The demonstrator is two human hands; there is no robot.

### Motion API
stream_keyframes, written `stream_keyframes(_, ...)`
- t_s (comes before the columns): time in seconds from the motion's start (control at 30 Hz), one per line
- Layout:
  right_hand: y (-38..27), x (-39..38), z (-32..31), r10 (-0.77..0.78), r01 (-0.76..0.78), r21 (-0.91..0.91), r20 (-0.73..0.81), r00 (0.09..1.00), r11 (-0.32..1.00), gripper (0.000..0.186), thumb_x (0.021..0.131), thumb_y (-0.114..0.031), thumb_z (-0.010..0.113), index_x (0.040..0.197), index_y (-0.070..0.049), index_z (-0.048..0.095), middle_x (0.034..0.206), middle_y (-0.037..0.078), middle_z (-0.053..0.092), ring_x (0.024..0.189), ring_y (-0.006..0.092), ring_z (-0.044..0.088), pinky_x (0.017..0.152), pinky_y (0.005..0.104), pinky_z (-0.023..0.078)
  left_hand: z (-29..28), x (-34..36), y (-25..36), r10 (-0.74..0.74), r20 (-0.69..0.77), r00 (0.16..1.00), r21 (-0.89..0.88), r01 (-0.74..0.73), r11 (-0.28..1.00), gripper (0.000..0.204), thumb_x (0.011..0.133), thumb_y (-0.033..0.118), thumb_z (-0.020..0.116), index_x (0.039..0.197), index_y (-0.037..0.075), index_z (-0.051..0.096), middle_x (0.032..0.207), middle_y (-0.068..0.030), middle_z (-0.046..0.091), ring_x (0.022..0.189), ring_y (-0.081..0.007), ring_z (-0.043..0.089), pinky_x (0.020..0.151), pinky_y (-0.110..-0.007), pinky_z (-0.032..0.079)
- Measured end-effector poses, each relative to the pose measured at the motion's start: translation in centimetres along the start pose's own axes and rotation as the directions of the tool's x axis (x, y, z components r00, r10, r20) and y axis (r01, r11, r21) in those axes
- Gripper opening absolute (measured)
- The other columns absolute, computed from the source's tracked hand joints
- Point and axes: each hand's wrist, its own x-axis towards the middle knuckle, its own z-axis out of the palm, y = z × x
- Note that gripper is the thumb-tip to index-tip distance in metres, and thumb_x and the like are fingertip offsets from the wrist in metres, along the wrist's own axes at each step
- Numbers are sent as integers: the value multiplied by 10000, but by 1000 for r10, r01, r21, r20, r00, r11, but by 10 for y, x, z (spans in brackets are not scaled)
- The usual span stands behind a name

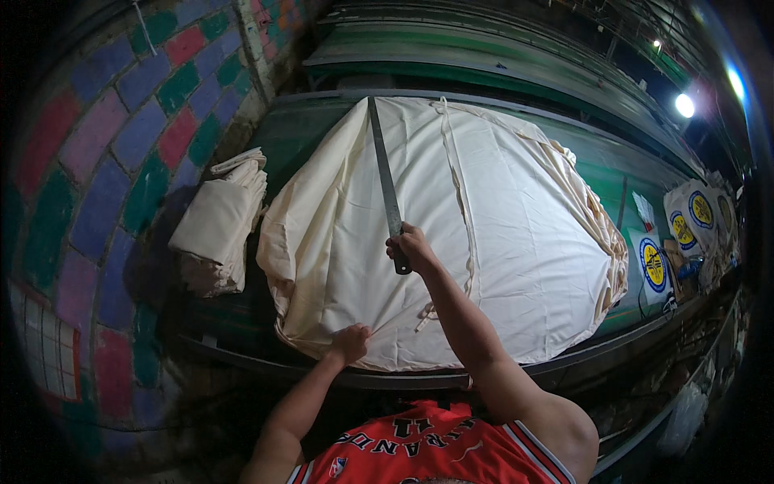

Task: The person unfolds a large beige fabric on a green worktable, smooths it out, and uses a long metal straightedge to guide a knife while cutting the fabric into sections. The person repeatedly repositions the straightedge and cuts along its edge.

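A large cream cloth [524, 218] lies spread over the table, its edges gathered into folds at both sides. My right hand [413, 246] is closed round the dark handle of a long, straight metal blade [382, 161], which reaches away from me to the cloth's far edge. Near the front edge, my left hand [350, 343] is closed on the cloth, and creases run out from it. A thin cord [455, 169] runs down the middle of the cloth, and a knotted end [426, 316] lies to the right of my left hand.
A stack of folded cream cloth [216, 226] sits at the left end of the green table [302, 137]. Bags with round blue and yellow emblems [692, 218] stand at the right. A wall of coloured blocks [121, 185] borders the left. More long tables [451, 48] extend behind.
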Motion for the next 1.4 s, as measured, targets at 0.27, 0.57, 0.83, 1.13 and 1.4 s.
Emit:
stream_keyframes(0.27, 40, 35, -21, 82, -79, 54, -51, 995, 995, 214, 868, 58, 466, 1079, 27, 487, 756, 110, 560, 574, 192, 592, 495, 346, 515, -25, 12, 24, -133, 210, 969, 113, 111, 987, 213, 802, 150, 581, 972, 52, 664, 1018, -198, 675, 961, -401, 659, 855, -489, 535)
stream_keyframes(0.57, 10, 15, -5, -85, 83, -34, -69, 994, 996, 151, 893, 20, 475, 1042, 13, 497, 747, 80, 557, 566, 162, 571, 498, 307, 495, -22, 5, 34, -209, 244, 947, 264, 143, 954, 269, 755, 149, 604, 983, 19, 663, 961, -210, 684, 926, -416, 665, 834, -488, 540)
stream_keyframes(0.83, 20, -113, -50, -195, 173, -178, -112, 975, 969, 348, 945, -28, 496, 1293, -13, 490, 737, 58, 553, 561, 154, 571, 497, 309, 500, -9, 5, 67, -147, 142, 979, 215, 114, 970, 215, 782, 162, 654, 940, 18, 639, 889, -240, 680, 860, -437, 663, 787, -511, 534)
stream_keyframes(1.13, 32, -223, -138, -128, 97, -110, -319, 939, 989, 596, 982, -11, 520, 1539, -68, 313, 785, 64, 580, 546, 143, 567, 479, 293, 495, 26, 93, 147, -5, -176, 984, -15, 2, 1000, 186, 878, 140, 622, 995, -4, 628, 1106, -196, 615, 1061, -397, 588, 913, -473, 481)
stream_keyframes(1.4, 23, -248, -222, -126, 87, -123, -367, 921, 989, 580, 980, -10, 511, 1527, -60, 325, 767, 68, 583, 547, 145, 576, 483, 299, 499, 88, 213, 198, -31, -284, 958, -49, 18, 999, 422, 865, 153, 661, 1239, -7, 549, 1170, -230, 600, 1121, -426, 571, 963, -488, 463)
